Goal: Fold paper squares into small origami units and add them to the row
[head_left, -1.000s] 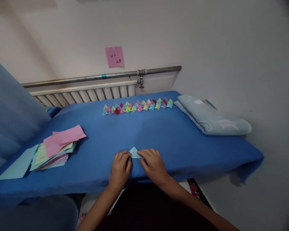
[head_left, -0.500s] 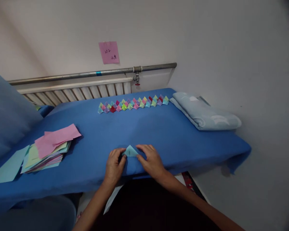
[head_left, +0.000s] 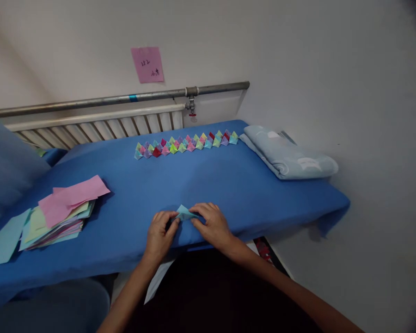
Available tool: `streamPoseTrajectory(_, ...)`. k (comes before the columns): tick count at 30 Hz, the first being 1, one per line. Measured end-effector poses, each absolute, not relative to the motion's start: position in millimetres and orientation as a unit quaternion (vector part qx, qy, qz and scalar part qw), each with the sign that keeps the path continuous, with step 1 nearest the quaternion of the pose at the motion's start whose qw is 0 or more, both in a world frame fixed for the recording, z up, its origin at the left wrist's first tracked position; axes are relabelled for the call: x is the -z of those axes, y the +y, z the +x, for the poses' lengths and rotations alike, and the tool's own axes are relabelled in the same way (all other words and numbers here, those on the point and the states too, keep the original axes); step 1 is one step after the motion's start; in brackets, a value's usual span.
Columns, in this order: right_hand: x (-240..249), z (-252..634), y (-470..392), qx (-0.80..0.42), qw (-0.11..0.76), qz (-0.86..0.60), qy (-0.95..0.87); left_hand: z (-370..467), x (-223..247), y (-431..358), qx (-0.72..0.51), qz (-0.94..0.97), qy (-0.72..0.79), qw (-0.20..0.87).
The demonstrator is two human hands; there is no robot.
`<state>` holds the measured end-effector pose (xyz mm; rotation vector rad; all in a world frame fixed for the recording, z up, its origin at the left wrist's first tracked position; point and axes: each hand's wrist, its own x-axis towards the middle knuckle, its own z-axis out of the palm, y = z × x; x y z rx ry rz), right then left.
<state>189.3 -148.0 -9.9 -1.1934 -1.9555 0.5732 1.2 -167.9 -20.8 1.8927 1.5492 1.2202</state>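
Observation:
A small light-blue folded paper (head_left: 184, 212) with a pointed top is held just over the front part of the blue cloth. My left hand (head_left: 160, 233) pinches its left corner between thumb and fingers. On the other side my right hand (head_left: 213, 225) grips the right corner the same way. My fingertips cover both ends of the paper. Farther back lies a strip of folded paper pieces (head_left: 186, 145) in many colours, set in zigzag rows.
A stack of coloured paper sheets (head_left: 67, 203) lies at the left, beside a loose light-blue sheet (head_left: 7, 238). A folded pale blanket (head_left: 291, 155) rests at the back right. Behind the cloth-covered surface (head_left: 229, 185) are a radiator (head_left: 107, 126) and a metal pipe (head_left: 152, 96).
The view has shifted slightly. Between my hands the folded paper has gone from a flat-looking triangle to a more bent shape, its fold partly opened. Both hands still grip it.

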Motion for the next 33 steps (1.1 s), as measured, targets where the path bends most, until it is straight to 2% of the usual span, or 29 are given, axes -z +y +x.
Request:
streamPoseTrajectory(3,8,194,-148,-0.316,0.453,-0.465,-0.692,4,7,-169,-0.484,0.554,0.565,0.374)
streamPoseTrajectory(6,6,195,-150,-0.448,0.511,-0.442,-0.586,8,-11,-171,-0.543,0.332,0.528,0.563)
streamPoseTrajectory(10,1,187,-156,-0.563,0.510,-0.394,-0.518,13,-26,-175,-0.544,0.160,0.450,0.690)
streamPoseTrajectory(14,-11,179,-163,-0.574,0.504,-0.362,-0.535,17,-24,-179,-0.522,0.116,0.408,0.740)
streamPoseTrajectory(19,-21,177,-166,-0.525,0.513,-0.378,-0.563,22,-20,-184,-0.489,0.112,0.394,0.770)
streamPoseTrajectory(22,-20,178,-166,-0.553,0.516,-0.352,-0.552,24,-21,-185,-0.473,0.109,0.389,0.783)
streamPoseTrajectory(33,-22,182,-166,-0.529,0.512,-0.366,-0.570,24,-19,-188,-0.469,0.128,0.419,0.767)
